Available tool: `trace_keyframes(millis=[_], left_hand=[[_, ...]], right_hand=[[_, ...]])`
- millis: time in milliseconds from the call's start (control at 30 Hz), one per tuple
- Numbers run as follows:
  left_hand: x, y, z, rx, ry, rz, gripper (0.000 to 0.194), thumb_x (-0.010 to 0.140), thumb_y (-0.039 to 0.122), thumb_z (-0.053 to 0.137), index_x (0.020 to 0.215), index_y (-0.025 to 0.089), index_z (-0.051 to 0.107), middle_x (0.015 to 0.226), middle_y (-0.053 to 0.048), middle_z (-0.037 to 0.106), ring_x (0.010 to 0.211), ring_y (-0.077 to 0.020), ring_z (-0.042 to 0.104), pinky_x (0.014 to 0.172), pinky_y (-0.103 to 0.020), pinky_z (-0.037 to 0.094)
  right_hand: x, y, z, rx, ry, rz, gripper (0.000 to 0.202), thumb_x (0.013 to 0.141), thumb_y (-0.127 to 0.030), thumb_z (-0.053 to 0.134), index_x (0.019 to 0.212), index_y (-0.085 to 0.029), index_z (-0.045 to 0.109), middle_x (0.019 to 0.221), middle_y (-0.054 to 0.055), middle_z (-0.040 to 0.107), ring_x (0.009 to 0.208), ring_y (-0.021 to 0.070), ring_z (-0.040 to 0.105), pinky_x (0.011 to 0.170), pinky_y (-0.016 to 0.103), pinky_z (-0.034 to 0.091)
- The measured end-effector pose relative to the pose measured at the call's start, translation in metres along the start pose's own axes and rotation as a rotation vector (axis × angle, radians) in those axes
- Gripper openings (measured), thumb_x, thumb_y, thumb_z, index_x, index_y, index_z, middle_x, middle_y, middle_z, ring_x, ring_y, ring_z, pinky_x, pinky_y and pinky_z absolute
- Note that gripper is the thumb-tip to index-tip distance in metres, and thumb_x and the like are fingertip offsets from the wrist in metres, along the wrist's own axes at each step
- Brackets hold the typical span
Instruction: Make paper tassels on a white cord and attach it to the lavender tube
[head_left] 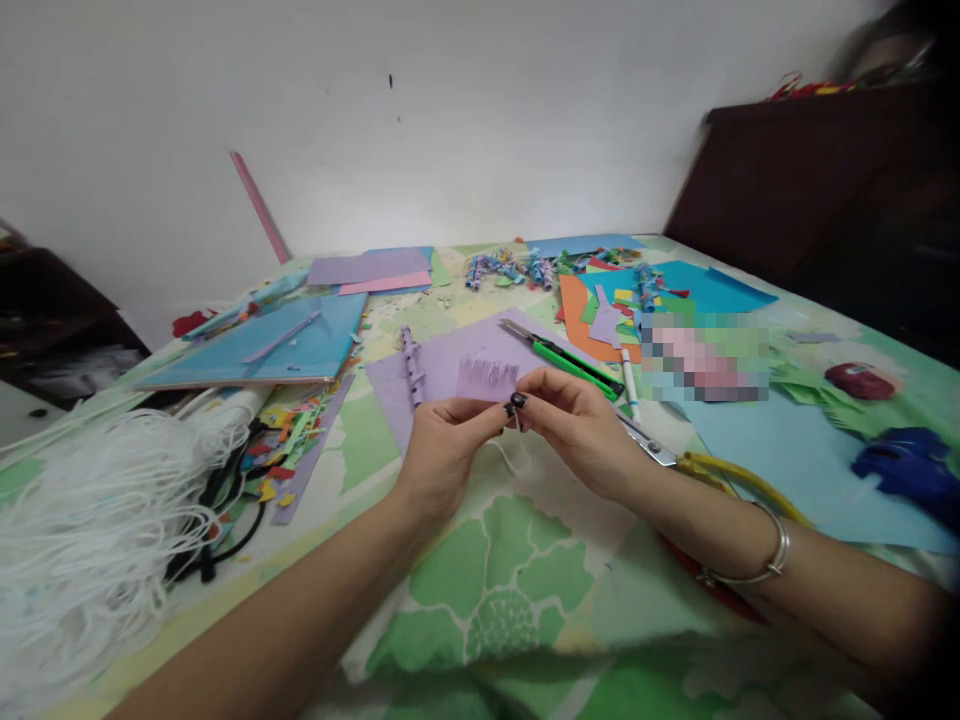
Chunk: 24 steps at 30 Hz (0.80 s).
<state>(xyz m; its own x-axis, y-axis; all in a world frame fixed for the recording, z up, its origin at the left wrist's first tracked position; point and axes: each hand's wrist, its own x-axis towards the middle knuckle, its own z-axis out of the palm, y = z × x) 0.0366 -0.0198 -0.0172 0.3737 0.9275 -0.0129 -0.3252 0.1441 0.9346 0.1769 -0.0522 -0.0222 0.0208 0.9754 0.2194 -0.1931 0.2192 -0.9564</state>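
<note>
My left hand (448,445) and my right hand (574,425) meet at the middle of the view, their fingertips pinched together. Between them is a small fringed purple paper strip (486,378), its cut edge pointing up. A thin white string (510,460) hangs down below my fingers. Just beyond lies a purple sheet (480,335), with a rolled purple paper piece (412,365) on its left part and a green utility knife (574,365) across its right edge. Scissors with yellow handles (731,478) lie partly under my right forearm.
A pile of white cord (112,520) fills the left side, near paper scraps (289,440) and a blue folder (262,345). Rolled paper pieces (510,270) stand at the back. Right are a white marker (629,385), light blue paper (787,465) and a dark blue lump (904,465).
</note>
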Motion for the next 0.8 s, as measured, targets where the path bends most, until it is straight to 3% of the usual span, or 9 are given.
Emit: trace_keyframes(millis=[433, 800], left_hand=[[-0.0002, 0.0020, 0.0018, -0.083, -0.054, -0.011, 0.003, 0.062, 0.015, 0.077, 0.063, 0.013, 0.075, 0.064, -0.003, 0.071, 0.065, -0.0105, 0.061, 0.070, -0.022, 0.048], [0.0020, 0.0054, -0.0052, -0.129, -0.198, -0.058, 0.006, 0.070, 0.019, 0.075, 0.069, 0.013, 0.073, 0.069, -0.004, 0.070, 0.070, -0.0131, 0.063, 0.071, -0.026, 0.048]], right_hand=[[-0.0010, -0.0026, 0.0000, -0.014, -0.016, -0.042, 0.011, 0.080, -0.025, 0.066, 0.083, -0.018, 0.058, 0.077, -0.001, 0.055, 0.072, 0.0115, 0.052, 0.071, 0.029, 0.042], [-0.0019, -0.0015, -0.0032, 0.123, -0.159, -0.082, 0.006, 0.088, -0.022, 0.060, 0.092, -0.018, 0.062, 0.084, 0.001, 0.057, 0.079, 0.0130, 0.053, 0.078, 0.030, 0.042]])
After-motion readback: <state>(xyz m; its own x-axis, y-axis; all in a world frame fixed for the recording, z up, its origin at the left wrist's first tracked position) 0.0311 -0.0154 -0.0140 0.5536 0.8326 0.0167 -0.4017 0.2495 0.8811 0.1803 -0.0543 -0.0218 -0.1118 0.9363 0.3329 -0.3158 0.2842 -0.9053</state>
